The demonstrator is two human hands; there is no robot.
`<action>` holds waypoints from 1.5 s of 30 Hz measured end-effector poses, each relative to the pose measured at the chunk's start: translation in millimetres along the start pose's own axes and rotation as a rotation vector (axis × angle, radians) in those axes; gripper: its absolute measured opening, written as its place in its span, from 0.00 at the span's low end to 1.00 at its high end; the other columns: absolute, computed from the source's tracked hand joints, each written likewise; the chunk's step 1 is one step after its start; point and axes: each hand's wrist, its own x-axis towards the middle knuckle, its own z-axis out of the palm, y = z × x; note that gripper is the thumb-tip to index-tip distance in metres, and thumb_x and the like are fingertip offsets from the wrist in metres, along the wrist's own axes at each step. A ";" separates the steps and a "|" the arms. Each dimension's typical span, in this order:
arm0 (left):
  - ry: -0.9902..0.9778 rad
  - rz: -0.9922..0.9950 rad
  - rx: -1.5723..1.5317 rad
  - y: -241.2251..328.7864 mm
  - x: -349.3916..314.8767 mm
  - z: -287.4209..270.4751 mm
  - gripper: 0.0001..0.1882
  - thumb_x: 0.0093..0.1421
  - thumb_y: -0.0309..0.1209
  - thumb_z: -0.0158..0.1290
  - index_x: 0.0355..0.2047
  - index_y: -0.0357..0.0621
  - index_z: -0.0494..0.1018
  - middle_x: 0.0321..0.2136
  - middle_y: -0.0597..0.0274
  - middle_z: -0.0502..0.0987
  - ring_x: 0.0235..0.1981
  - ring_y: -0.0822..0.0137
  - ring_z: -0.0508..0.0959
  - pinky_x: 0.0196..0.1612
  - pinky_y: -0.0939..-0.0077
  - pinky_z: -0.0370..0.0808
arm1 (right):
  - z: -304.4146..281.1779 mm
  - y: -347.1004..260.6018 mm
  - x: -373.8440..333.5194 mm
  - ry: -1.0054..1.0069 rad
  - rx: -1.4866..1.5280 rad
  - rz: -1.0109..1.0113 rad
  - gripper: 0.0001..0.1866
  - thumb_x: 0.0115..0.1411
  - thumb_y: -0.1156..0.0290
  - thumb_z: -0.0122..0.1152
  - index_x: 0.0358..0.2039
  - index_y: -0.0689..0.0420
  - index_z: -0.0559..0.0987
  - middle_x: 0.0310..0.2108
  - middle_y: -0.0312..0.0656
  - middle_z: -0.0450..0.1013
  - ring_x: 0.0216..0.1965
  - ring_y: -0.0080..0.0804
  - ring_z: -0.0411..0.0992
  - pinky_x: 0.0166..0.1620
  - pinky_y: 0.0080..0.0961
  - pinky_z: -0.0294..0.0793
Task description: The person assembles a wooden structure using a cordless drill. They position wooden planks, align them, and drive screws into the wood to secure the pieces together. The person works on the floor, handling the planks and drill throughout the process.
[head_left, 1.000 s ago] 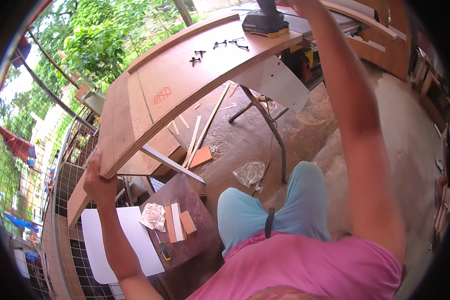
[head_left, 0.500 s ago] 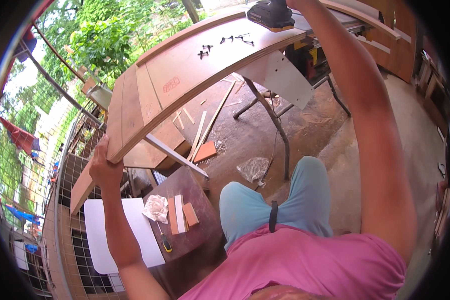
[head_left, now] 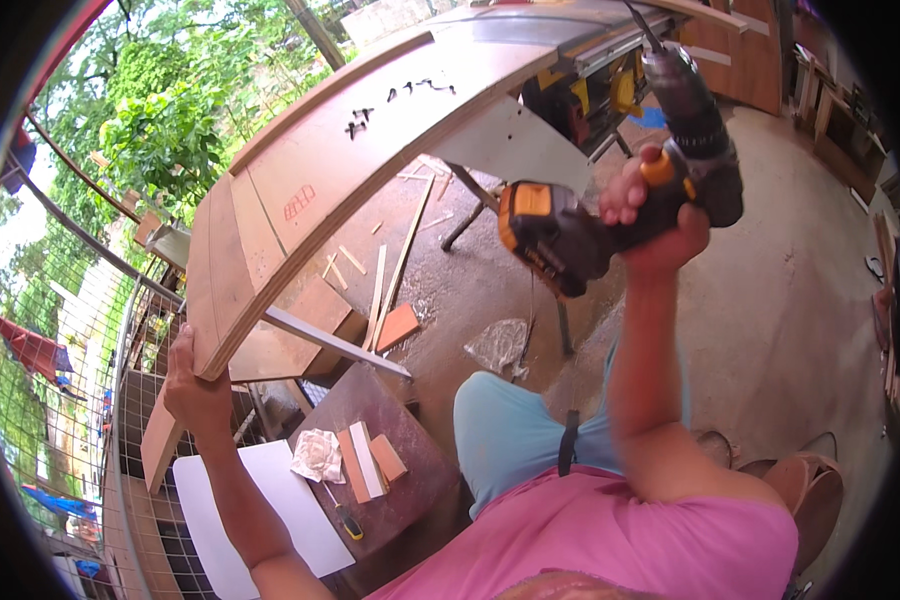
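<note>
My right hand (head_left: 665,240) is wrapped round the handle of a black and orange cordless drill (head_left: 692,120), held up to the right of the workbench with its bit pointing away. My left hand (head_left: 198,390) grips the near left end of a long wooden board (head_left: 335,165), fingers over the edge. Several black screws (head_left: 358,123) lie loose on the board's top, and a red mark (head_left: 299,202) shows nearer its left end. A wooden strip (head_left: 340,95) runs along the board's far edge.
Below left, a low table (head_left: 415,445) bears a white sheet (head_left: 255,515), crumpled cloth (head_left: 318,456), small wood blocks (head_left: 358,465) and a screwdriver (head_left: 349,522). Wood offcuts (head_left: 405,255) and a plastic bag (head_left: 497,345) lie on the floor. A wire fence (head_left: 65,400) stands at left.
My right hand has brought the drill back from the board's far right end, toward me and to the right. My left hand stays on the board's end.
</note>
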 end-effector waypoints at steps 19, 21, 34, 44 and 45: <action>-0.010 0.045 0.094 -9.8 1.4 4.4 0.25 0.52 0.29 0.64 0.51 0.41 0.74 0.46 0.53 0.80 0.44 0.58 0.81 0.47 0.66 0.76 | -39.3 226.4 -79.6 -0.229 0.800 0.163 0.32 0.52 0.47 0.66 0.48 0.58 0.73 0.22 0.36 0.70 0.20 0.25 0.68 0.25 0.26 0.71; -0.014 0.017 0.098 -18.2 -5.8 2.3 0.26 0.51 0.29 0.65 0.51 0.40 0.74 0.42 0.54 0.81 0.40 0.60 0.81 0.44 0.67 0.77 | -40.3 244.1 -96.3 -0.178 0.857 0.226 0.33 0.50 0.48 0.67 0.48 0.59 0.72 0.23 0.37 0.69 0.21 0.26 0.68 0.26 0.26 0.71; 0.050 -0.081 0.051 -2.3 -5.3 9.3 0.28 0.46 0.22 0.68 0.47 0.27 0.72 0.42 0.47 0.79 0.41 0.59 0.79 0.44 0.68 0.75 | -45.1 290.5 -162.1 0.251 1.059 0.319 0.37 0.53 0.52 0.60 0.54 0.69 0.67 0.28 0.46 0.71 0.26 0.33 0.73 0.34 0.31 0.76; 0.123 -0.235 0.222 18.3 -17.4 12.4 0.37 0.46 0.23 0.65 0.57 0.32 0.62 0.47 0.46 0.73 0.47 0.55 0.76 0.48 0.65 0.76 | -51.4 291.4 -163.6 0.247 1.055 0.338 0.36 0.53 0.54 0.60 0.55 0.68 0.67 0.30 0.45 0.70 0.27 0.31 0.71 0.34 0.30 0.74; 0.127 -0.294 0.171 21.9 -23.1 11.5 0.38 0.47 0.23 0.64 0.58 0.33 0.61 0.46 0.47 0.73 0.47 0.55 0.76 0.47 0.66 0.76 | -52.8 291.8 -164.9 0.236 1.061 0.333 0.36 0.53 0.54 0.60 0.55 0.68 0.67 0.30 0.45 0.70 0.27 0.31 0.71 0.34 0.30 0.74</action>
